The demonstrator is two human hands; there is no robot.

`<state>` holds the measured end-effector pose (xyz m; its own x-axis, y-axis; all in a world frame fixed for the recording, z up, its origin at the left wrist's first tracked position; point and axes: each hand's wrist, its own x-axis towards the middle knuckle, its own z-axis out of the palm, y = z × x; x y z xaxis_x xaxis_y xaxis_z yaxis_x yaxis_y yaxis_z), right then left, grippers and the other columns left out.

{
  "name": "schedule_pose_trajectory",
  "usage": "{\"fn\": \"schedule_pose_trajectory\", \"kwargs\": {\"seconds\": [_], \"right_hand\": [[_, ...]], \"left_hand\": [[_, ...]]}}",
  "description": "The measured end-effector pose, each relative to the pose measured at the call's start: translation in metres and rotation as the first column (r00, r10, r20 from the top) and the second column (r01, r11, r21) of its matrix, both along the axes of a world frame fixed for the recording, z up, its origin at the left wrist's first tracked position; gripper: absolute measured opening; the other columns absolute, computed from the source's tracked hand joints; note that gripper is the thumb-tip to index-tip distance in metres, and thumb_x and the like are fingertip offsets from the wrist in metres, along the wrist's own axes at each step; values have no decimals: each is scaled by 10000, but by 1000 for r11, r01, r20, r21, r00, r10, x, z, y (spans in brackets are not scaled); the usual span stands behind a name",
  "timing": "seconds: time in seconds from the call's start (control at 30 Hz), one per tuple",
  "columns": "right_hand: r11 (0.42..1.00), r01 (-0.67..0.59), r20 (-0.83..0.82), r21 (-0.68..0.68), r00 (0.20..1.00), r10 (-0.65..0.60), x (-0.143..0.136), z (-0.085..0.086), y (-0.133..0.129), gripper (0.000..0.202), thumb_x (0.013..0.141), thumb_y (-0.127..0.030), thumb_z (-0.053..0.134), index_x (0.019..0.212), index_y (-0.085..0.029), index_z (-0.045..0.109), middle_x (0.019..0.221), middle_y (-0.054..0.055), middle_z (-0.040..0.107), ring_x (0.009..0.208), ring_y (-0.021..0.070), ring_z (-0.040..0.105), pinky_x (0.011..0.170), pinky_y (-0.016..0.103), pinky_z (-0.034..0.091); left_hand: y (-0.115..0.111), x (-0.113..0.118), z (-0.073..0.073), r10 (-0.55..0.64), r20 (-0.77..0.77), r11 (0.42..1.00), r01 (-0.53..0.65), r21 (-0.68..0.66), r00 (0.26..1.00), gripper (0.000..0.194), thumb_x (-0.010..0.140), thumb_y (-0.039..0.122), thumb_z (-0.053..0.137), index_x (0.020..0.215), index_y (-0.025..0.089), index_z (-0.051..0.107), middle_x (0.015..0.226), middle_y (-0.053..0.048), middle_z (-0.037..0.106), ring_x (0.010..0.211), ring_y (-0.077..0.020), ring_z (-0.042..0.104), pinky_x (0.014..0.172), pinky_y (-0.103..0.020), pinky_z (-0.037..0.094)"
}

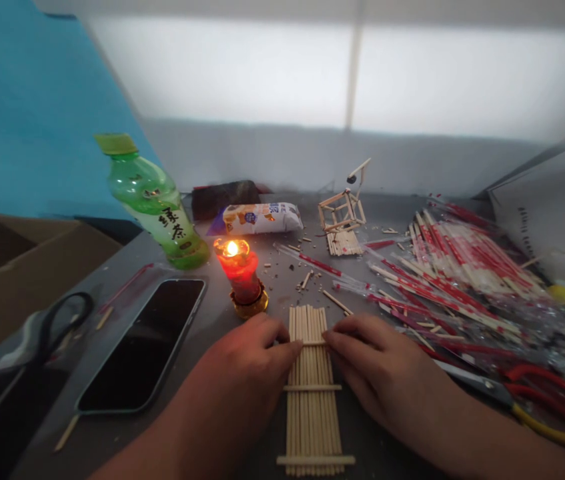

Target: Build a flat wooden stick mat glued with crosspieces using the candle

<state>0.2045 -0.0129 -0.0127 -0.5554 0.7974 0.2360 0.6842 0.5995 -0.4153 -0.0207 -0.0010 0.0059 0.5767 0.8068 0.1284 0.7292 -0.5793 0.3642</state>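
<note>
A flat panel of wooden sticks [312, 420] laid side by side is on the grey table in front of me. Two short sticks cross it, one near its middle and one at its near end. Close to the far end lies a third short crosswise stick [313, 343]. My left hand [255, 363] pinches this stick's left end, and my right hand [379, 360] pinches its right end. The fingertips partly hide both ends. Just beyond my left hand, a lit red candle [242, 277] stands in a gold-coloured holder.
At left are a phone [142, 347] and a green tea bottle [157, 207]. A snack packet [259, 219] and a small stick frame [342, 213] stand farther back. Wrapped chopsticks [467, 260] and red-handled scissors [492, 387] lie at right. Stick scraps litter the middle.
</note>
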Motion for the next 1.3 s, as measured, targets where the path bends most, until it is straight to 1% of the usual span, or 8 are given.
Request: {"fn": "schedule_pose_trajectory", "kwargs": {"seconds": [0.17,0.4,0.57,0.77,0.87,1.0,1.13,1.3], "right_hand": [[984,-109,118,143,989,92,-1,9,3,267,987,-90,503,1168,-153,689,1064,109,692,960,266,603,827,427,537],[988,-109,189,111,978,86,-3,7,6,249,946,-76,551,1109,-182,706,1059,92,690,979,274,583,861,460,503],[984,-121,138,132,985,102,-4,9,4,312,939,-50,520,1176,-156,693,1083,106,694,999,267,586,874,433,518],[993,-111,118,28,987,107,-8,11,5,243,931,-58,524,1067,-139,707,1059,110,687,986,265,588,870,432,532],[994,-109,131,3,986,108,-9,11,6,274,930,-59,522,1108,-160,705,1072,99,687,993,267,588,872,450,520],[994,-110,142,-14,984,111,-6,12,7,301,942,-73,516,1148,-191,700,1078,88,698,1007,266,592,881,454,501],[995,-92,55,33,994,90,-2,10,8,308,937,-56,497,1118,-181,712,1013,90,728,965,258,618,844,430,508],[991,3,-123,134,992,14,4,5,13,370,968,-41,464,1252,-171,661,986,89,748,898,235,639,796,380,520]], "left_hand": [[0,4,0,-26,-14,998,25,-65,1000,267,872,3,563,886,192,751,826,-24,670,709,-172,659,668,-277,541],[1,7,-5,-103,-56,995,102,-20,993,331,804,-88,505,831,178,701,812,-19,634,693,-162,597,601,-253,481],[3,5,-15,-122,-57,989,126,81,991,303,909,-13,455,801,174,667,761,-10,578,646,-158,552,600,-276,464],[1,5,-21,-109,-11,991,109,78,994,322,930,3,434,774,176,657,759,-12,562,640,-154,543,582,-272,443],[1,5,-20,-117,-19,991,118,61,993,293,946,46,456,795,177,670,762,-10,557,646,-157,547,582,-275,440],[3,3,-18,-120,2,992,120,36,993,308,911,8,448,841,177,697,788,-16,585,670,-159,575,601,-268,467],[4,-1,-13,-36,157,995,50,-86,987,297,960,80,447,920,197,717,886,-31,632,773,-163,643,736,-276,534],[3,-1,-4,96,294,993,-72,-92,951,259,992,161,443,1032,211,694,967,-32,723,882,-180,701,831,-300,550]]}}
